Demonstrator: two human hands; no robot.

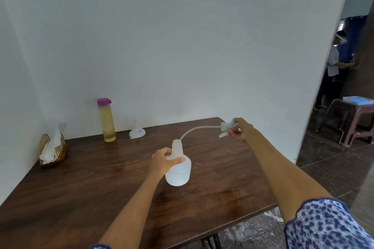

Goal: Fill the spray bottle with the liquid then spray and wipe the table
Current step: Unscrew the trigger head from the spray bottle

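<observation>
A translucent white spray bottle [179,170] stands on the brown wooden table [81,188], its neck uncapped. My left hand [163,160] grips the bottle's shoulder. Off to the right, my right hand [239,129] holds the white spray head [227,126]. Its dip tube [197,129] curves back down to the bottle's mouth. A tall clear bottle of yellowish liquid [106,122] with a purple cap stands near the wall. A small white funnel [137,133] lies upside down beside it.
A wicker holder with white tissues [53,146] sits at the table's left edge against the wall. White walls close the back and left. To the right, past the partition, stand a person [334,66] and a pink stool [352,119].
</observation>
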